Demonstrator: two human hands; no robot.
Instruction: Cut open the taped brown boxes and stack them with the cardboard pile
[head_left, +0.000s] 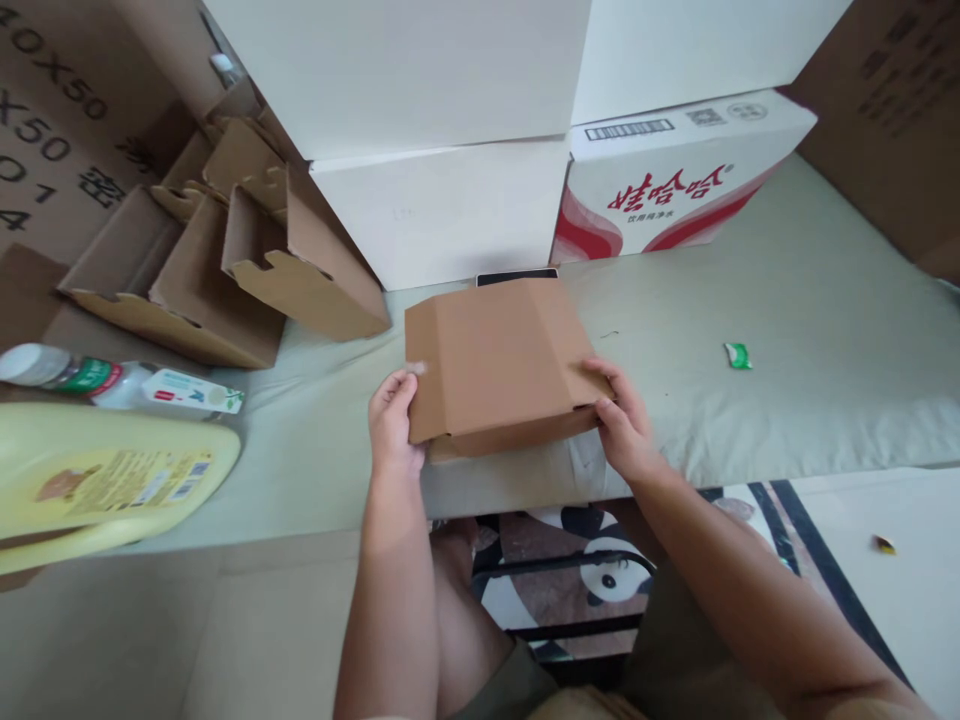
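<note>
A brown cardboard box (502,350), partly folded with its side flaps spread out, is held between my two hands over the front of the pale green surface. My left hand (396,415) is closed on the left flap, thumb and fingers pinching its edge. At the opposite side my right hand (622,415) grips the right flap near its front corner, with fingers on top and the thumb at the front edge. Behind the cardboard, part of a dark flat object with a white rim (517,277) shows; the rest is hidden.
Open cardboard boxes (315,260) stand at the back left. Near them lie a bottle (60,370), a small carton (193,390) and a big yellow jug (120,480). White boxes (450,210) and a red-and-white printed box (660,190) line the back. A green wrapper (739,355) lies right.
</note>
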